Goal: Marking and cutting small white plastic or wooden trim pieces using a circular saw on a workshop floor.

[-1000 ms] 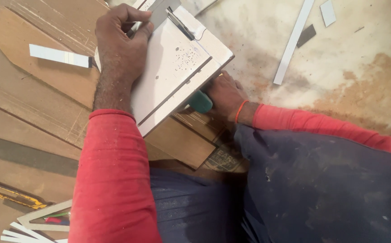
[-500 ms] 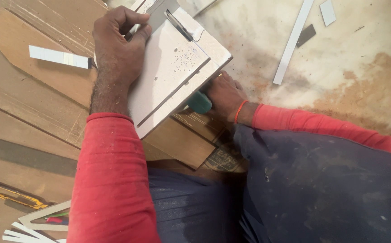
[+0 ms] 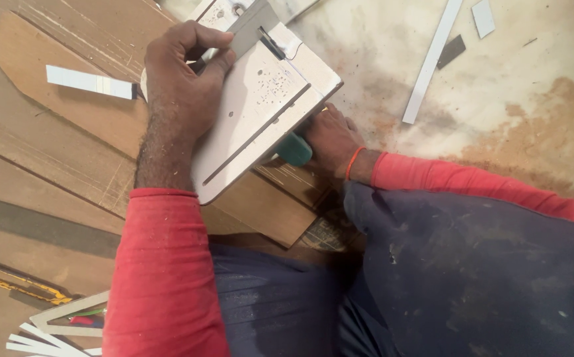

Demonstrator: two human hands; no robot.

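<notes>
Left hand (image 3: 184, 73): clamped over the top edge of the white panel, fingers curled round a grey metal square (image 3: 250, 30) lying across it; likely pinning the square and panel so neither shifts.
Right hand (image 3: 330, 139): under the panel's lower right edge, closed round a teal tool handle (image 3: 295, 149); tool head hidden, kind unclear. Red thread at the wrist.
White panel (image 3: 260, 112): flat laminated board, tilted, one long groove and a patch of small holes on the face; rests between the two hands, over the lap and the brown boards below.
Under the hands: brown plywood sheets (image 3: 49, 132), one cut with an angled end.
Left of left hand: short white edge strip (image 3: 88, 81) lying on the plywood.
Beyond right hand: long white strip (image 3: 430, 63), a dark offcut (image 3: 453, 50) and a small white piece (image 3: 483, 16) on the dusty, sawdust-stained floor (image 3: 532, 112).
Far below left forearm: yellow utility knife (image 3: 26, 285), thin white offcuts (image 3: 42, 337).
Close to body: red sleeves, dark blue trousers, person seated low over the work.
</notes>
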